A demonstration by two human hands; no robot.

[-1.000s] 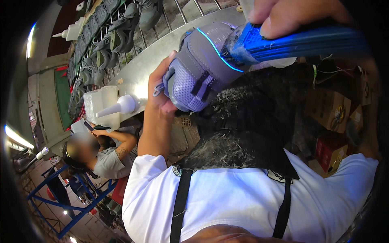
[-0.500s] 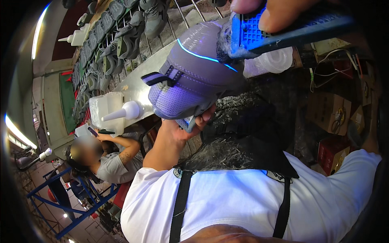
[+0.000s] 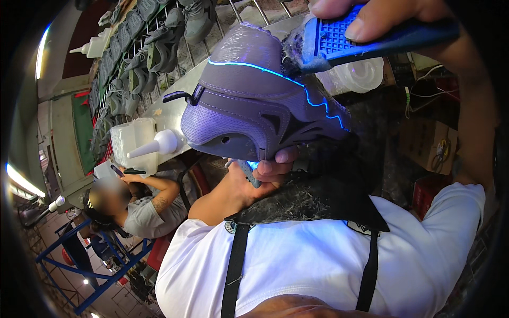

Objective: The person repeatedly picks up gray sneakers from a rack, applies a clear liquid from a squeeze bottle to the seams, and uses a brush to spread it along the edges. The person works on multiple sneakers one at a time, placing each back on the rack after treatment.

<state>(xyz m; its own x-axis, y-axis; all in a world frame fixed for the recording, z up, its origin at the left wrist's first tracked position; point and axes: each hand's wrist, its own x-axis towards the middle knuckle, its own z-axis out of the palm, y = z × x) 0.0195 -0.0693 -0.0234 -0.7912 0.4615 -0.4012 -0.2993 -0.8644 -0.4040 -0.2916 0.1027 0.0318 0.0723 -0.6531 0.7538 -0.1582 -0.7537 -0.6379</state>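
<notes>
My left hand (image 3: 271, 174) is closed on a grey shoe upper (image 3: 238, 114), gripping it from below at its opening. The upper is upside down, its heel loop sticking out to the left. A bright blue glowing line runs around it near the top edge and zigzags down towards the right. My right hand (image 3: 384, 20) grips a blue-handled brush (image 3: 333, 37) by its textured handle. The brush's dark, clumped bristles sit against or just beside the upper's upper right edge; which of these I cannot tell.
A white nozzle (image 3: 159, 144) and a translucent container (image 3: 122, 139) stand on the left. Behind, grey shoes (image 3: 199, 21) hang along a metal rack. A clear tub (image 3: 363, 74) is beyond the brush. One seated person (image 3: 154, 212) is at the left, cardboard boxes (image 3: 427, 146) at the right.
The shoe upper has turned and shifted a little left, so more of its side and the zigzag glowing line show. My left hand has moved right; the brush has shifted slightly.
</notes>
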